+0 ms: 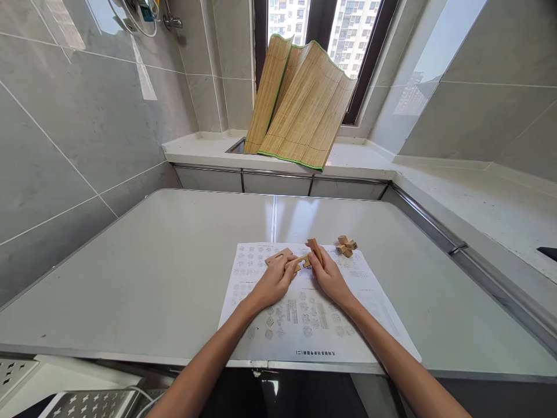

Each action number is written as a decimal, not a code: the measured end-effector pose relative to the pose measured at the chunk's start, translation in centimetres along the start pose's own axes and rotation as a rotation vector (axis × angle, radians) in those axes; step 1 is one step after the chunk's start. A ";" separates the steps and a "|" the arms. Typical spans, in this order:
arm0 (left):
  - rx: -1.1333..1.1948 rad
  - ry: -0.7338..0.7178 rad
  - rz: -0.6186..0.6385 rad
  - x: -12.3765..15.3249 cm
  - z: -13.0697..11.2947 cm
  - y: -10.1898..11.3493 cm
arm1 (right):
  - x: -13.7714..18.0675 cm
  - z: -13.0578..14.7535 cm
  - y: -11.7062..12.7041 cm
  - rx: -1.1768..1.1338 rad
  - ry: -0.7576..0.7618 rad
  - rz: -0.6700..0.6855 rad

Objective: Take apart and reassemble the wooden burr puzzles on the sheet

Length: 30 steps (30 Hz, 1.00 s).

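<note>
My left hand [275,280] is closed around flat wooden puzzle pieces [278,256], one of them showing a slot. In my right hand [327,275] a wooden puzzle piece [315,249] is gripped, tilted upward between thumb and fingers. A notched piece [300,261] spans the gap between both hands; which hand bears it I cannot tell. Beneath the hands lies a printed instruction sheet [313,342] with rows of small diagrams. Just beyond my right hand, on the sheet's far right corner, rests an assembled wooden burr puzzle [347,246]. My fingers partly hide the held pieces.
The light grey table [130,278] has a seam down its middle. Behind it, a folded bamboo mat [304,104] leans by the window on a white ledge [204,148]. A metal rail [426,215] runs along the right. A perforated metal object [87,404] sits low at left.
</note>
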<state>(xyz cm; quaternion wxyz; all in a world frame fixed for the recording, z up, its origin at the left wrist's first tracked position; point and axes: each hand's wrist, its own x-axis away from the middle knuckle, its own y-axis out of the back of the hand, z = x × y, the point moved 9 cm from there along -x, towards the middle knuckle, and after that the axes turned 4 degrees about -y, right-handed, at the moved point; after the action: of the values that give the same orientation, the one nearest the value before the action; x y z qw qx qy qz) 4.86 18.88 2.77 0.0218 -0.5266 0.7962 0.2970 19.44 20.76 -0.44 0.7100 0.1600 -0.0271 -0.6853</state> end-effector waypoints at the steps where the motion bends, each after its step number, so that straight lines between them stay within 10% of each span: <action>1: 0.010 0.002 0.015 0.0 0.1 -0.2 | 0.1 0.1 0.0 0.044 0.014 -0.005; 30: 0.101 0.060 -0.049 -0.1 0.3 0.2 | 1.3 1.2 -1.8 0.301 0.077 0.115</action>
<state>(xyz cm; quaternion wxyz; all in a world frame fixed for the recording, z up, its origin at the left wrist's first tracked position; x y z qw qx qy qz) 4.61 19.16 2.68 0.0319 -0.5527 0.7974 0.2400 17.52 19.23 -0.05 0.7164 0.2892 -0.1113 -0.6252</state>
